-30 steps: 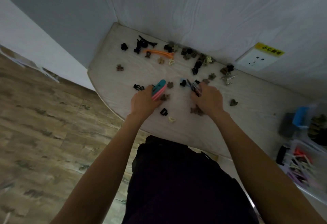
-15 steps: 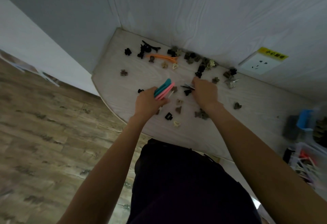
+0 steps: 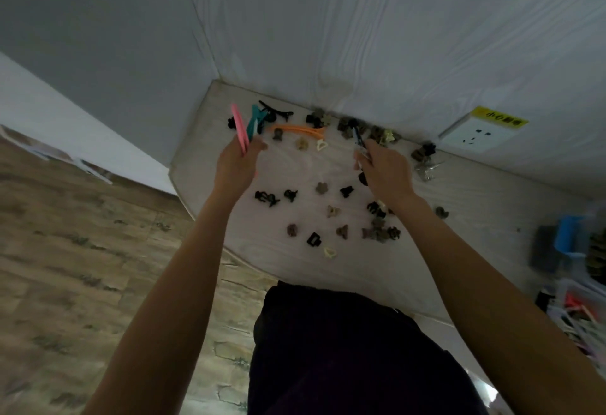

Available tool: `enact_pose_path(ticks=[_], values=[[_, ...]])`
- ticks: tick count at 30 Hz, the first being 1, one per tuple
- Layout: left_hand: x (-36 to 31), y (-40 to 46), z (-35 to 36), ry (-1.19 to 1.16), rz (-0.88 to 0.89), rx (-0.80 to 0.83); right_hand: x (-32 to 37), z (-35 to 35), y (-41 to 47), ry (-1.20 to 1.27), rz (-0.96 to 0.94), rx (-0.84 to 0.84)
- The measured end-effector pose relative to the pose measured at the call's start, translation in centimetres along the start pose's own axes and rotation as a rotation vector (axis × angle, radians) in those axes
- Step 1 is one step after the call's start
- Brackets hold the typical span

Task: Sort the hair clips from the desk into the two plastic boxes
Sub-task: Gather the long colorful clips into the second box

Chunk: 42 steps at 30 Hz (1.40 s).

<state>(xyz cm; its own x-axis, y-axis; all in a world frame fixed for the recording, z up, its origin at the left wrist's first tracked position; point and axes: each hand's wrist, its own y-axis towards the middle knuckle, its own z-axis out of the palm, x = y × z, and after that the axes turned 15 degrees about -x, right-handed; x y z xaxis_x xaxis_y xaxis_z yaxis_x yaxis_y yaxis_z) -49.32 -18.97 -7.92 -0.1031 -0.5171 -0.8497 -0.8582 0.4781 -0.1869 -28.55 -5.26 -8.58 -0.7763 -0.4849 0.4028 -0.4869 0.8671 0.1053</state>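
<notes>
Both hands have moved toward 12 o'clock since a second ago. The left hand (image 3: pixel 236 160) grips pink and teal duckbill clips (image 3: pixel 244 125); the right hand (image 3: pixel 385 170) pinches dark slim clips (image 3: pixel 359 139). Claw clips (image 3: pixel 331 211) scatter the worktop (image 3: pixel 203 165). The plastic boxes (image 3: pixel 580 303) sit at 4 o'clock. The wall socket (image 3: pixel 472 134) has a yellow label, its writing unreadable.

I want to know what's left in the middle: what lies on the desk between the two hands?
In the head view, the desk between the left hand and the right hand is mostly bare; only a tan claw clip and a cream clip lie at its far edge.
</notes>
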Motion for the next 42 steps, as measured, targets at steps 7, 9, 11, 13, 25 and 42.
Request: enact_pose_path(ticks=[7,9,11,13,25,42], values=[[-2.8,5.6,4.0,0.602,0.524,0.131,1.3,0.3,3.3,-0.100,-0.063,0.088],[-3.1,6.5,5.7,0.729,0.604,0.210,1.1,0.6,3.7,-0.083,-0.034,0.155],[-3.0,7.1,6.8,0.772,0.632,0.253,0.9,0.7,4.2,-0.045,-0.007,0.161],[-2.6,7.3,7.4,0.792,0.640,0.255,0.9,0.8,4.5,-0.019,0.006,0.139],[1.1,3.0,0.5,0.563,0.428,-0.011,6.8,2.5,8.4,0.090,-0.216,0.127],[2.4,-0.6,0.7,0.537,0.158,0.026,5.1,5.0,6.4,-0.164,-0.087,0.135]])
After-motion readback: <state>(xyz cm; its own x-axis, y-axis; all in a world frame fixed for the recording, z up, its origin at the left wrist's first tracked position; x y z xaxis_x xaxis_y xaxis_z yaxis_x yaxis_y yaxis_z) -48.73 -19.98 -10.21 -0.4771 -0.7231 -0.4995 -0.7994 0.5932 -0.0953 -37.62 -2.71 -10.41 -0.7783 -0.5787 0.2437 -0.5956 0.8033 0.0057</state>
